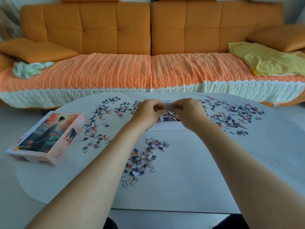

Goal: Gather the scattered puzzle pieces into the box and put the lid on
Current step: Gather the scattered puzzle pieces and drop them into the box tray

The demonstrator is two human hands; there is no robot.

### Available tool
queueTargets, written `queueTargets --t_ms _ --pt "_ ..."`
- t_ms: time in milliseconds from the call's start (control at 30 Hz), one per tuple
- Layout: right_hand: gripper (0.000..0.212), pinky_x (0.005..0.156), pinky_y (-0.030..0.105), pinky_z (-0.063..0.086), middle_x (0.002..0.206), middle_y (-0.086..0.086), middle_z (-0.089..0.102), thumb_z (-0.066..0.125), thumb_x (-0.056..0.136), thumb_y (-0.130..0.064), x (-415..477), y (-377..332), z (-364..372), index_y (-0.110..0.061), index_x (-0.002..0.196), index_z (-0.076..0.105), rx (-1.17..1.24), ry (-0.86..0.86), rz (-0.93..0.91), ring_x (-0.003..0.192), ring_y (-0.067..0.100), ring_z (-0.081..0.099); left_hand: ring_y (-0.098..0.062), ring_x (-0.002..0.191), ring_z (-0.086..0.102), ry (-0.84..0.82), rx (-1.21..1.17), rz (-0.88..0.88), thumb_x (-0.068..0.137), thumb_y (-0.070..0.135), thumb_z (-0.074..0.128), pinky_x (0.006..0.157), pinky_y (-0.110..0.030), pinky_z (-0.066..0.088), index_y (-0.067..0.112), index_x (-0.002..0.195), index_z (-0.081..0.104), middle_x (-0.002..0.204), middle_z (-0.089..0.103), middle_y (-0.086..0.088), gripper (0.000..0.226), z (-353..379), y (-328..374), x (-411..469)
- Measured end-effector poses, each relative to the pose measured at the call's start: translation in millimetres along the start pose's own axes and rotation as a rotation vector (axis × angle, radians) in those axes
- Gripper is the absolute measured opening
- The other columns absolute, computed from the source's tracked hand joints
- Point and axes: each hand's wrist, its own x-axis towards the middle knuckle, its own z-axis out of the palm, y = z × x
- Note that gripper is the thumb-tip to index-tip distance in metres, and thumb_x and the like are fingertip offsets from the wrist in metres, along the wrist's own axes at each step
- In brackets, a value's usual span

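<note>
On the left of the white worktop [214, 179] the lid [47, 138] lay picture-side up, with loose puzzle pieces [97, 128] just beside it. At centre, from my remote seat, I saw the left hand [148, 112] and the right hand [189, 113] above the open white box [165, 128], fingers curled, pinching between them a small greyish bit [168, 106] I could not identify. Pieces lay inside the box; more were scattered to its right and in a patch nearer the camera.

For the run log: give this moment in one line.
gathering | left hand, right hand: pinch puzzle pieces over box | box: open, partly filled | lid: off, on table, left | loose pieces: scattered around
</note>
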Motion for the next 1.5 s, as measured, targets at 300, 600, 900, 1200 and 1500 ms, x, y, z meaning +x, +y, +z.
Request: queueTargets --t_ms 300,600,900,1200,1500 --pt "0.029 0.062 0.034 0.050 0.091 0.004 0.066 0.048 0.096 -0.007 -6.5 5.8 -0.7 -0.017 0.107 0.072 -0.138 -0.025 -0.107 0.073 0.024 0.060 -0.012 0.089 0.058 -0.051 0.235 0.200 0.095 0.016 0.059 0.074 -0.020 0.044 0.024 0.111 0.067 0.105 0.055 0.010 0.019 -12.8 -14.6 -11.9" --pt "0.030 0.086 0.027 0.049 0.118 -0.007 0.066 0.055 0.094 -0.020 -49.6 -24.6 20.7 -0.029 0.121 0.066 -0.210 -0.388 -0.256 0.100 0.014 0.062 -0.005 0.118 0.041 -0.366 0.488 0.066 0.076 0.058 0.069 0.095 -0.033 0.042 0.035 0.127 0.052 0.122 0.044 0.016 0.058 -34.7 -26.7 -76.9" --pt "0.039 0.089 0.040 0.049 0.119 0.000 0.050 0.046 0.095 -0.017 -62.8 -32.8 40.1 -0.034 0.129 0.056 -0.271 -0.537 -0.193 0.110 0.024 0.052 -0.001 0.116 0.043 -0.365 0.377 0.035 0.074 0.063 0.070 0.088 -0.024 0.041 0.041 0.131 0.051 0.122 0.043 0.021 0.064 -49.6 -45.3 -105.0" --pt "0.112 0.104 0.051 0.042 0.138 0.008 0.030 0.070 0.055 -0.080 -83.8 -58.9 43.1 -0.031 0.147 0.029 -0.410 -0.660 -0.079 0.130 0.030 0.031 -0.010 0.127 0.029 -0.448 0.656 -0.143 0.048 0.079 0.073 0.097 -0.034 0.042 0.042 0.142 0.032 0.124 0.030 0.014 0.109 -77.0 -60.0 -127.8" --pt "0.061 0.088 0.033 0.048 0.121 0.003 0.041 0.075 0.078 -0.047 -71.2 -56.1 46.2 -0.029 0.133 0.053 -0.249 -0.572 -0.020 0.105 0.024 0.053 -0.007 0.108 0.046 -0.296 0.416 -0.043 0.082 0.043 0.073 0.088 -0.022 0.036 0.030 0.138 0.050 0.114 0.045 0.012 0.062 -56.7 -58.4 -112.0"
